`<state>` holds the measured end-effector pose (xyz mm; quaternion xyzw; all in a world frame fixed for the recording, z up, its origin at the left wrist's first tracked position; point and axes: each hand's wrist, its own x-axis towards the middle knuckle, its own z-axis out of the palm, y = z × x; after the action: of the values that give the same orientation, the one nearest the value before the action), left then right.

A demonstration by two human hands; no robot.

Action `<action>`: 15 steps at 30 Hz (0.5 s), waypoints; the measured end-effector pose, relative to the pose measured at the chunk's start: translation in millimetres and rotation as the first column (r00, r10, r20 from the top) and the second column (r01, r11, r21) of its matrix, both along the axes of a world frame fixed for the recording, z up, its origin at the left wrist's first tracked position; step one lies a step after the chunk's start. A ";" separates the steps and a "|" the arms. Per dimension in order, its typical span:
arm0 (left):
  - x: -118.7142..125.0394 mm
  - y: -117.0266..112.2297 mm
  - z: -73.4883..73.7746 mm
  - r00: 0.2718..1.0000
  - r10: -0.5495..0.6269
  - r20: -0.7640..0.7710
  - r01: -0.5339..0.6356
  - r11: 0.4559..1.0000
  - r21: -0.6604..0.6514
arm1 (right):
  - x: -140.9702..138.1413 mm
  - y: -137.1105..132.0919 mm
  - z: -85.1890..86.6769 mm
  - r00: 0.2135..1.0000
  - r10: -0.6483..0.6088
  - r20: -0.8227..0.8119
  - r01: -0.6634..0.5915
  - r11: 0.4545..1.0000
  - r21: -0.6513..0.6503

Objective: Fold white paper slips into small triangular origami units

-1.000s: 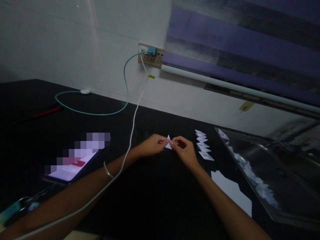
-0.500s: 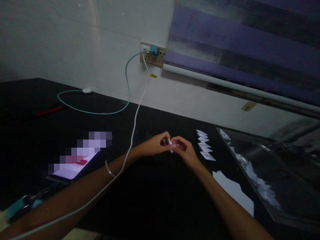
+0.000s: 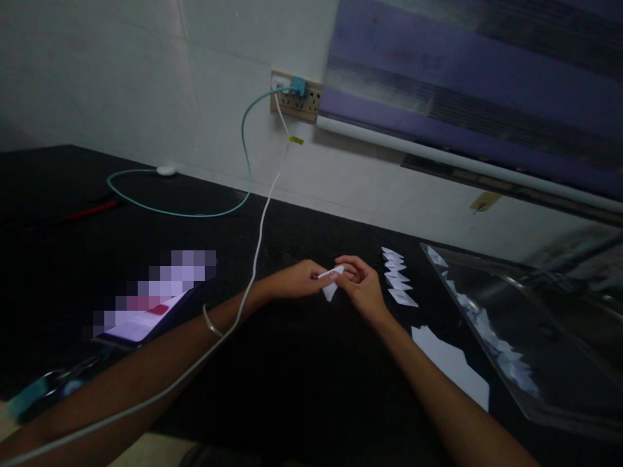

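Observation:
A small folded white paper piece (image 3: pixel 331 283) is pinched between both of my hands above the black table (image 3: pixel 302 383). My left hand (image 3: pixel 296 279) grips it from the left with closed fingers. My right hand (image 3: pixel 363 285) grips its right side, fingers curled. Just right of my right hand lies a row of several folded white paper pieces (image 3: pixel 398 275). A white paper sheet (image 3: pixel 450 363) lies beside my right forearm.
A lit phone (image 3: pixel 146 318) lies at the left with a white cable (image 3: pixel 257 240) running across my left arm to a wall socket (image 3: pixel 294 104). A teal cable (image 3: pixel 180 207) loops at the back. A shiny tray (image 3: pixel 559 337) holding white scraps sits at the right.
The paper piece stood as an upright triangle between my fingertips; it now lies turned and partly opened, pointing down. My hands have stayed in the same spot.

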<state>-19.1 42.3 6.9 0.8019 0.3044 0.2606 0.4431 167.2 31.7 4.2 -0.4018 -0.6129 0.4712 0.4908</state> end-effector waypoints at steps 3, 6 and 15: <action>1.1 0.1 -0.3 0.999 0.035 -0.014 -0.034 0.999 0.028 | 0.5 1.0 -1.5 1.000 -0.030 0.002 0.030 0.999 -0.012; 1.9 0.9 0.2 0.995 0.101 0.027 -0.102 0.994 0.033 | 1.1 1.7 -1.9 0.996 -0.086 -0.033 0.086 0.996 -0.001; 2.5 4.0 -2.6 0.984 0.175 0.016 -0.175 0.984 -0.012 | -2.2 -1.3 2.1 0.986 -0.158 0.062 0.150 0.982 0.118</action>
<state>-16.6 46.3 4.3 0.7674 0.3713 0.3038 0.4254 165.0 30.4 6.3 -0.4361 -0.6226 0.3821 0.5255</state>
